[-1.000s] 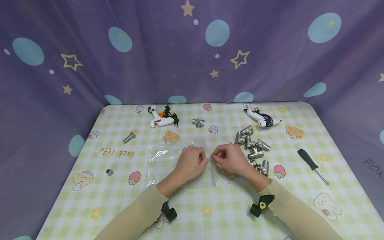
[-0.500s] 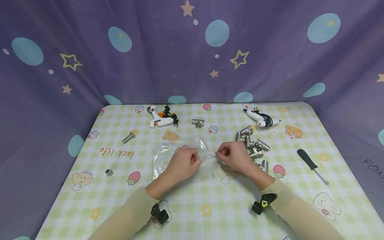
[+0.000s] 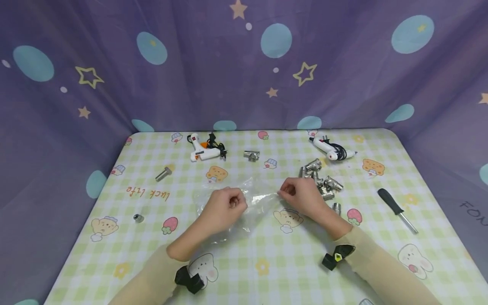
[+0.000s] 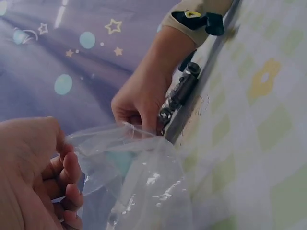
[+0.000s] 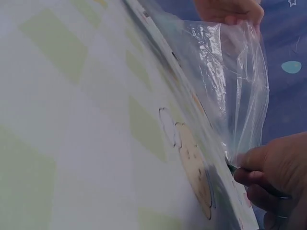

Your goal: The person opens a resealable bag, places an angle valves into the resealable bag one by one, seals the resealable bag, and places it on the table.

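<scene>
A clear plastic bag [image 3: 253, 207] is stretched between both hands above the middle of the table. My left hand [image 3: 223, 209] pinches its left part, with thumb and curled fingers showing in the left wrist view. My right hand [image 3: 303, 197] pinches the bag's right edge between thumb and fingertips. In the right wrist view the clear bag [image 5: 220, 72] spans upright from one hand to the other, wrinkled and shiny. Just behind the right hand lies a pile of metal tee fittings [image 3: 331, 184], partly hidden by it.
White glue guns with black cords lie at the back left [image 3: 206, 150] and back right [image 3: 333, 150]. One tee fitting [image 3: 251, 155] lies between them. A bolt [image 3: 164, 174] and a small metal piece [image 3: 139, 218] are on the left, a black-handled screwdriver [image 3: 396, 209] on the right.
My left hand has moved left and my right hand slightly right, so they are farther apart. The bag between them has lifted and pulled taut toward the right hand.
</scene>
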Demonstrator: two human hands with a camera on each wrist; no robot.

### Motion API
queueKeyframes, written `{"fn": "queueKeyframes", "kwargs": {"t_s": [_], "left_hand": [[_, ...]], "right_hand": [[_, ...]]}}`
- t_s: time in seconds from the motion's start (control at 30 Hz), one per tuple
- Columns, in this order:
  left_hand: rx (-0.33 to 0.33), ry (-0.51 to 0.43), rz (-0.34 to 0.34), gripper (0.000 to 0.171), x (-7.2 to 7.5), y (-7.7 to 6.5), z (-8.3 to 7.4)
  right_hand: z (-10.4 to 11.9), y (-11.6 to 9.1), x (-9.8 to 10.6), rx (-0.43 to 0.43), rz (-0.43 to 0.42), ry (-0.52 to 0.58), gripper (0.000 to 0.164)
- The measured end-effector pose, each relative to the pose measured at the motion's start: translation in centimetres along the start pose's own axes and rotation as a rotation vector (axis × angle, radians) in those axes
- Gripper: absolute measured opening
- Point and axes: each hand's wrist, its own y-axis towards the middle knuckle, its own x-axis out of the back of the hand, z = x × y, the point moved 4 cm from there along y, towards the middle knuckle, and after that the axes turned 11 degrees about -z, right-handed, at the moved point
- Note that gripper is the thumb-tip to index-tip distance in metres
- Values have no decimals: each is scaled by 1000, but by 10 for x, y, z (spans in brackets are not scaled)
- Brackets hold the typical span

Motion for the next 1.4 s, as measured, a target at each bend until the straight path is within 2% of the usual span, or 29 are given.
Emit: {"fn": "queueKeyframes", "kwargs": {"t_s": [0.1, 0.2, 0.27, 0.33, 0.4, 0.5, 0.57, 0.63, 0.7, 0.83, 0.97, 1.07, 1.27, 1.4], "left_hand": [[-25, -1, -21, 23, 0, 1, 1], [-112, 27, -61, 24, 0, 5, 4], [-183, 65, -95, 34, -1, 9, 8], [-245, 94, -105, 52, -2, 14, 15], [-281, 131, -74, 79, -6, 19, 23], [-304, 189, 27, 124, -16, 23, 34], [-311, 230, 84, 143, -22, 23, 39], [-314, 248, 108, 143, -27, 23, 41], [-319, 248, 115, 133, -30, 23, 41], [-334, 243, 141, 117, -35, 24, 41], [-350, 237, 198, 123, -39, 23, 40], [-368, 240, 226, 128, -40, 23, 39], [-400, 307, 269, 132, -37, 22, 40], [-397, 328, 266, 139, -33, 21, 36]], "right_hand": [[1, 0, 1, 5, 13, 5, 10], [3, -1, 2, 13, 31, 23, 9], [4, -2, 2, 22, 42, 47, 8], [5, -2, 3, 26, 50, 67, 8], [5, -3, 3, 25, 62, 90, 8], [6, -4, 2, 12, 84, 118, 8], [6, -5, 1, -5, 100, 133, 9], [6, -6, 0, -12, 109, 142, 10], [6, -6, 0, -17, 114, 138, 11], [10, -5, -2, 33, 86, 105, 9], [20, -1, -4, 110, 29, 99, 12], [25, 2, -3, 125, 23, 137, 6], [22, 3, 2, 14, 13, 251, 9], [20, 4, 3, -46, 7, 300, 10]]}}
